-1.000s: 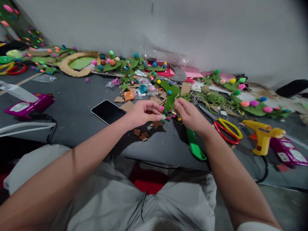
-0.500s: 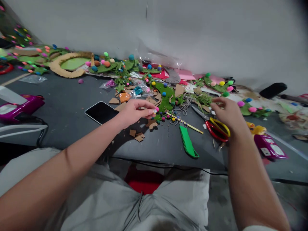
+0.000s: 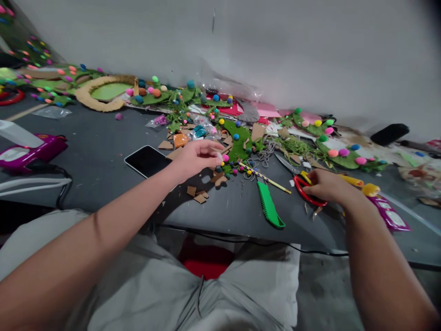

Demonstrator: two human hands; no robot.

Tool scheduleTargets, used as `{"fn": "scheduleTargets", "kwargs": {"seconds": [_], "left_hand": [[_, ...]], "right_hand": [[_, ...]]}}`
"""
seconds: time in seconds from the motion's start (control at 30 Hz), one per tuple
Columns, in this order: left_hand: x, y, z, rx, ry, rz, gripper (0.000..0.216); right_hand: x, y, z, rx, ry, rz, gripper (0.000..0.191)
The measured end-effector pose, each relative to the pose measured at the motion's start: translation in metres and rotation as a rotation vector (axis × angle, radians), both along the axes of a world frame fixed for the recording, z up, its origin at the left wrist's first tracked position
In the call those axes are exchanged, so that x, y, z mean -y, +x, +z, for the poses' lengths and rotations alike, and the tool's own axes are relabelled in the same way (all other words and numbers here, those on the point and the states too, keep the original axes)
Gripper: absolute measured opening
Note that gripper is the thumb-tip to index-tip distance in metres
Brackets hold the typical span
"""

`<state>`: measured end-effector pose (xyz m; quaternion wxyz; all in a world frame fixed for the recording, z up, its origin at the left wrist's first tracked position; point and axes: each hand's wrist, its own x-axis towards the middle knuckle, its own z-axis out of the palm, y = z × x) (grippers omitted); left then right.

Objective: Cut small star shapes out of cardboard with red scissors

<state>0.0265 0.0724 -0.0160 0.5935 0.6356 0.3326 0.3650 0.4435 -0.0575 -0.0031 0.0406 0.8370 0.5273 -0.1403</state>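
Note:
My left hand (image 3: 197, 158) is closed in a pinch over the table, a small whitish piece (image 3: 219, 157) at its fingertips; its kind is unclear. Right beside those fingertips is a pink pompom (image 3: 225, 158), next to a curved green felt piece (image 3: 240, 143) dotted with pompoms. My right hand (image 3: 325, 186) has its fingers curled on the handles of the scissors (image 3: 300, 185), red and yellow, hiding part of them. The scissor blades lie on the table, pointing up-left. Between my hands lie a patterned pencil (image 3: 267, 178) and a green cutter (image 3: 269, 204).
A phone (image 3: 147, 161) and cardboard scraps (image 3: 200, 196) lie near my left hand. Purple devices sit at the left (image 3: 31, 154) and right (image 3: 389, 214). Green yarn (image 3: 296, 146), a tan ring (image 3: 84, 96) and pompom-covered felt line the back by the wall.
My right hand has come down from above the yarn onto the scissor handles. My left hand keeps its pinch in nearly the same place. The view has shifted slightly.

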Motion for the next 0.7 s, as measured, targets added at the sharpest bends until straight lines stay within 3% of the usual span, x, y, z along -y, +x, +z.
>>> {"fn": "scheduleTargets", "kwargs": {"seconds": [0.17,0.37,0.5,0.7], "left_hand": [[-0.003,-0.001,0.0,-0.021,0.059,0.04,0.036],[-0.003,-0.001,0.002,-0.031,0.046,0.067,0.038],[-0.003,-0.003,0.006,0.065,-0.025,0.094,0.039],[-0.007,-0.012,0.013,0.249,-0.047,0.19,0.037]], "right_hand": [[0.009,-0.015,0.015,0.054,0.242,-0.036,0.015],[0.009,-0.05,0.029,0.008,0.697,-0.08,0.021],[-0.01,-0.086,0.028,-0.167,0.775,0.094,0.036],[-0.047,-0.146,0.023,-0.363,0.701,0.335,0.047]]}}
